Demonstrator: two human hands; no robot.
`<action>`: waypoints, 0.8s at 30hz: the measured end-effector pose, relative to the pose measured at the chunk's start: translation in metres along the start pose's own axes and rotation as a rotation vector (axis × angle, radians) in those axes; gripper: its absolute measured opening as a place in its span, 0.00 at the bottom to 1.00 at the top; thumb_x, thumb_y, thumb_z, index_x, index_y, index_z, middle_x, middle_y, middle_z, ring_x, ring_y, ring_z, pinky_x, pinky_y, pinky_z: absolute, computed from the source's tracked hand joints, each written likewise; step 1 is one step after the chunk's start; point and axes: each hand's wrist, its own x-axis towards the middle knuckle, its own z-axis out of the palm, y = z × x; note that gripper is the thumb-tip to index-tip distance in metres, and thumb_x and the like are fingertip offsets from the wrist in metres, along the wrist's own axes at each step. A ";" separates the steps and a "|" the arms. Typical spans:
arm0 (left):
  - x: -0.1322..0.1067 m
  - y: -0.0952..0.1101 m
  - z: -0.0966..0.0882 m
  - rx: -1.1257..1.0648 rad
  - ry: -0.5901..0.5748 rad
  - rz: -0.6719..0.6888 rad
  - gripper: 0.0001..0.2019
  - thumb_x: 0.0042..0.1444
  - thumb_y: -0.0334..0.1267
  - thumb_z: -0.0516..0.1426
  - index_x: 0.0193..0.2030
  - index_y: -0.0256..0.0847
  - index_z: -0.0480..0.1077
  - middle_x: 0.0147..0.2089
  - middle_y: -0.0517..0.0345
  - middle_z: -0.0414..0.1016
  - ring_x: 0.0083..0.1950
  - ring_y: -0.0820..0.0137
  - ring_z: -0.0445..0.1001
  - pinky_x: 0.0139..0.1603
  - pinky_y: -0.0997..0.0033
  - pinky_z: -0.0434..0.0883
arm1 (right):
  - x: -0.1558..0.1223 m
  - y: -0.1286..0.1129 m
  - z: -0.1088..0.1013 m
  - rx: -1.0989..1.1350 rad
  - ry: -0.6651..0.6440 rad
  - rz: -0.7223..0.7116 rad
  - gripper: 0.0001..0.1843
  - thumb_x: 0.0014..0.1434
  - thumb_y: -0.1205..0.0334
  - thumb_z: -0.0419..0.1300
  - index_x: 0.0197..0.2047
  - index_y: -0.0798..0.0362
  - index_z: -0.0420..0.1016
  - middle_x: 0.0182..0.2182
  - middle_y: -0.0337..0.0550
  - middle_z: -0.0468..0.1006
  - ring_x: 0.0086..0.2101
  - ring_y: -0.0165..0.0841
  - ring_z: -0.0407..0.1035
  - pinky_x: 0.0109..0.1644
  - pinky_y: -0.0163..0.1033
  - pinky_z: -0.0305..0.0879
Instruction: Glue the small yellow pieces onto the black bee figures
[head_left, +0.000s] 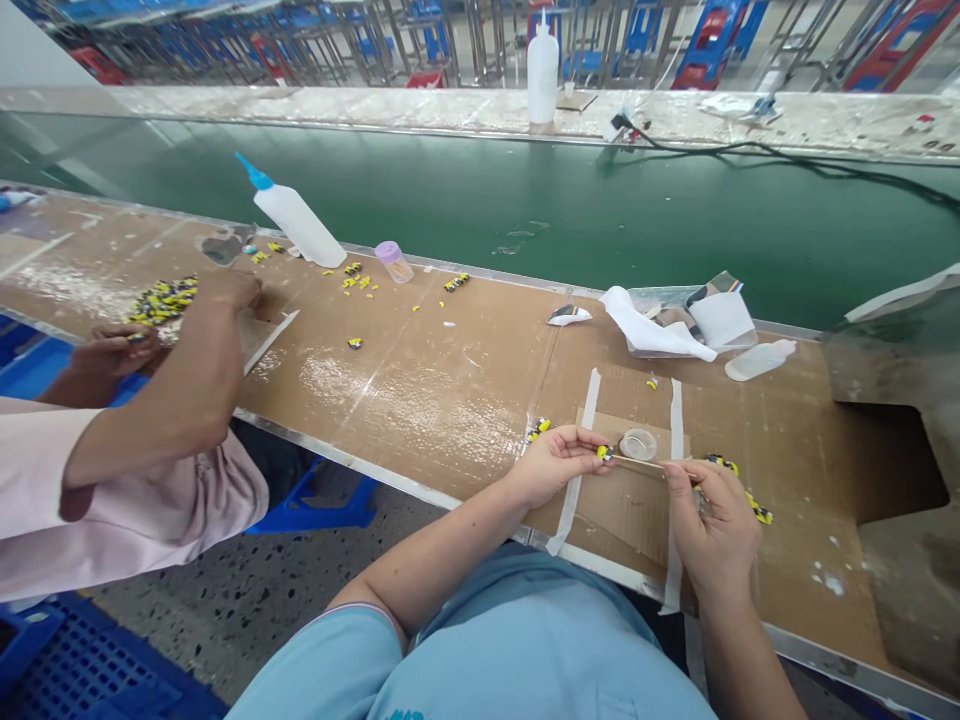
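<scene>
My left hand (559, 465) pinches one end of a thin wooden stick (641, 460), next to a small yellow-and-black bead (604, 453). My right hand (712, 525) grips the stick's other end. Beyond that hand lies a strand of yellow-and-black beads (739, 490), partly hidden by my fingers. A small clear round dish (638, 444) sits just above the stick on a taped cardboard sheet (622, 510). A few loose beads (537, 430) lie beside my left hand.
A co-worker's pink sleeve (90, 500) and hands (112, 350) work at the left, beside a heap of beads (163, 300). A glue bottle (296, 222), a purple-capped jar (394, 262), white paper (652, 325) and a squeeze bottle (760, 360) stand along the bench. A green conveyor belt (450, 190) runs behind.
</scene>
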 end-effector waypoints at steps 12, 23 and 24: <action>0.000 0.000 0.000 0.003 -0.018 0.006 0.24 0.31 0.42 0.71 0.35 0.33 0.71 0.32 0.55 0.78 0.34 0.71 0.77 0.49 0.63 0.71 | 0.001 -0.003 -0.002 0.026 0.012 0.059 0.12 0.61 0.58 0.55 0.29 0.52 0.72 0.26 0.41 0.75 0.29 0.32 0.68 0.35 0.37 0.62; 0.000 0.001 -0.001 0.033 -0.015 0.029 0.23 0.33 0.42 0.71 0.34 0.34 0.71 0.31 0.55 0.77 0.37 0.68 0.78 0.48 0.64 0.72 | 0.015 0.012 0.000 -0.111 -0.018 0.007 0.17 0.60 0.48 0.54 0.32 0.51 0.77 0.28 0.43 0.76 0.29 0.32 0.69 0.36 0.39 0.63; -0.001 0.001 -0.001 0.032 -0.010 0.032 0.22 0.33 0.42 0.71 0.34 0.34 0.71 0.31 0.55 0.77 0.37 0.68 0.78 0.47 0.64 0.72 | 0.015 0.013 -0.002 -0.102 -0.027 0.025 0.19 0.60 0.46 0.54 0.34 0.51 0.77 0.30 0.44 0.76 0.28 0.31 0.69 0.34 0.38 0.64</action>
